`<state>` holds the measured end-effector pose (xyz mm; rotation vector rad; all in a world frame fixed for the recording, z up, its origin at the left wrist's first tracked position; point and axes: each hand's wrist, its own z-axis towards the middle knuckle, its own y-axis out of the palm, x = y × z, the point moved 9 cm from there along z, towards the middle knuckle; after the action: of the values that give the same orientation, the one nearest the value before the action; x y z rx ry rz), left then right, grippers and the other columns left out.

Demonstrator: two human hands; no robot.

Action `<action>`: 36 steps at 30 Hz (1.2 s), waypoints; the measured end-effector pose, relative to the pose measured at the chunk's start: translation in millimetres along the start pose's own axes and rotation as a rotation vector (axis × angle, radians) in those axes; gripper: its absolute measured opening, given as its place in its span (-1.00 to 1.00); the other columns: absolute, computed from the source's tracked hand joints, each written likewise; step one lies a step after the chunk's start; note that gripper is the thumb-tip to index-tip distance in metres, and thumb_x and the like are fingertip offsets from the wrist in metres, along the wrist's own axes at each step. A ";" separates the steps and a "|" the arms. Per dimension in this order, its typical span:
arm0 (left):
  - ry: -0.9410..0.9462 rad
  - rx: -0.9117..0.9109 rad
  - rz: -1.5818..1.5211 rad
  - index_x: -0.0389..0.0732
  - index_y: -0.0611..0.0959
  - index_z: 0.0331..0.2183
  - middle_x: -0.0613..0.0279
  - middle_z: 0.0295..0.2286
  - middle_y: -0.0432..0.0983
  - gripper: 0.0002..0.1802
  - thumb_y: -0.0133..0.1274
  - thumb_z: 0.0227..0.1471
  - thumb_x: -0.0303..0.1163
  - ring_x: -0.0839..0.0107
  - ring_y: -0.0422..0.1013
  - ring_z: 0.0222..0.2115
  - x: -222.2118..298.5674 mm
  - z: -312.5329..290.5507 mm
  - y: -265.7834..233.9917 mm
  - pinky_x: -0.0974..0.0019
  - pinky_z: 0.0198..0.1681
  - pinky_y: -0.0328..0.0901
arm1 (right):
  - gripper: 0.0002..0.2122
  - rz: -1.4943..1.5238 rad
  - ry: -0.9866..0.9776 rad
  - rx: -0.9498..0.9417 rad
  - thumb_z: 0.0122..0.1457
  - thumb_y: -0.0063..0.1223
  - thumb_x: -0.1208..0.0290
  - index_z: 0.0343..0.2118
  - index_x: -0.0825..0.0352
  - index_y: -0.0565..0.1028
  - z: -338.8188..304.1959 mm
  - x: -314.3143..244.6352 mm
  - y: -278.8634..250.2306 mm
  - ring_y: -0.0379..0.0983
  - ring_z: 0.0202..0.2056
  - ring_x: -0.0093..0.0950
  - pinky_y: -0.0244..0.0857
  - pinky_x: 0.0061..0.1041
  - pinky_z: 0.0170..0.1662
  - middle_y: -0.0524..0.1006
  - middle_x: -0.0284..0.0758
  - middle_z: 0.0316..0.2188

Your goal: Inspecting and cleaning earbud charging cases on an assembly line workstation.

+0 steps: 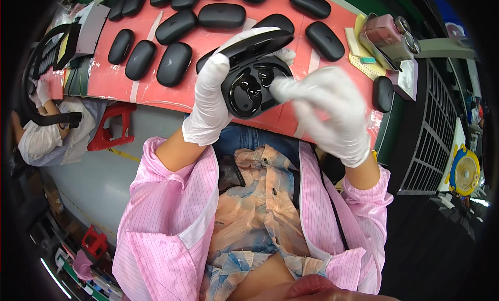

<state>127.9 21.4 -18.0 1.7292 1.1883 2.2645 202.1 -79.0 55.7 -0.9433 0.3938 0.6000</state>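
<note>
My left hand [210,96], in a white glove, holds an open black earbud charging case [253,80] upright above the table edge, its lid tipped back at the top. My right hand [330,111], also gloved and blurred with motion, is at the case's right side with its fingers reaching into the glossy inner tray. Whether it holds anything small I cannot tell. Both pink striped sleeves come up from below.
Several shut black cases [174,62] lie in rows on a red mat [112,80]. One more case [383,93] lies at the mat's right end beside a tape dispenser [387,36]. A black grid rack [429,129] stands right, a yellow fan [464,171] beyond. Another person [44,127] sits at left.
</note>
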 end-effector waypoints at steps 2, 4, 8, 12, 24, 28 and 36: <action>0.083 -0.034 0.089 -0.39 0.38 0.09 -0.04 -0.12 0.50 0.00 -0.03 -0.03 0.35 0.31 0.49 -0.15 7.1 1.7 1.2 0.30 -0.05 0.40 | -0.70 0.014 0.052 -0.052 -0.20 0.14 0.72 -0.32 0.30 0.61 -4.1 2.5 8.3 0.41 -0.47 -0.42 0.28 -0.47 -0.39 0.48 -0.39 -0.53; 0.072 -0.022 0.112 -0.40 0.38 0.08 -0.03 -0.12 0.50 -0.01 -0.02 -0.03 0.34 0.33 0.49 -0.17 8.7 0.0 3.6 0.31 -0.06 0.40 | -0.72 -0.302 -0.011 -0.073 -0.18 0.17 0.70 -0.33 0.29 0.60 -9.9 2.6 4.2 0.40 -0.47 -0.41 0.29 -0.46 -0.39 0.45 -0.39 -0.54; -0.006 -0.009 0.083 -0.38 0.38 0.09 0.01 -0.13 0.50 -0.07 -0.05 0.02 0.29 0.32 0.49 -0.18 3.0 -2.0 7.4 0.31 -0.05 0.39 | -0.72 -0.293 -0.049 -0.048 -0.20 0.19 0.69 -0.35 0.26 0.61 4.8 6.9 1.2 0.42 -0.45 -0.41 0.30 -0.46 -0.38 0.45 -0.38 -0.51; -0.064 0.020 0.006 -0.29 0.39 0.11 0.02 -0.14 0.51 -0.25 -0.15 0.14 0.16 0.32 0.46 -0.13 4.9 -2.1 10.4 0.29 -0.02 0.36 | -0.69 -0.013 -0.101 -0.045 -0.23 0.18 0.70 -0.36 0.24 0.61 18.4 -5.6 -8.3 0.43 -0.42 -0.43 0.34 -0.43 -0.32 0.49 -0.39 -0.45; -0.020 -0.079 0.012 -0.35 0.47 0.01 0.10 -0.20 0.51 -0.31 -0.09 0.10 0.08 0.39 0.45 -0.15 5.0 1.2 8.9 0.35 -0.02 0.31 | -0.71 -0.220 -0.245 -0.202 -0.26 0.22 0.57 -0.37 0.15 0.62 10.4 -26.5 16.8 0.40 -0.47 -0.46 0.26 -0.47 -0.42 0.41 -0.48 -0.50; 0.008 -0.069 0.042 -0.37 0.46 0.03 0.13 -0.19 0.51 -0.30 -0.08 0.09 0.06 0.40 0.44 -0.14 1.8 1.2 5.1 0.37 0.01 0.30 | -0.67 -0.435 -0.254 -0.104 -0.27 0.21 0.63 -0.34 0.18 0.62 17.4 -15.8 10.6 0.39 -0.47 -0.46 0.26 -0.48 -0.42 0.46 -0.45 -0.47; 0.085 -0.105 -0.036 -0.38 0.42 0.05 0.03 -0.16 0.52 -0.22 -0.07 0.07 0.13 0.38 0.46 -0.16 3.1 4.2 10.2 0.35 -0.05 0.36 | -0.62 -0.347 -0.172 -0.138 -0.29 0.18 0.69 -0.29 0.24 0.61 -4.3 -36.9 25.3 0.41 -0.42 -0.42 0.25 -0.46 -0.39 0.46 -0.41 -0.43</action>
<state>134.3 18.0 -9.2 1.5770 1.0845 2.3554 157.3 -82.5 58.0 -1.0547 0.0314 0.3889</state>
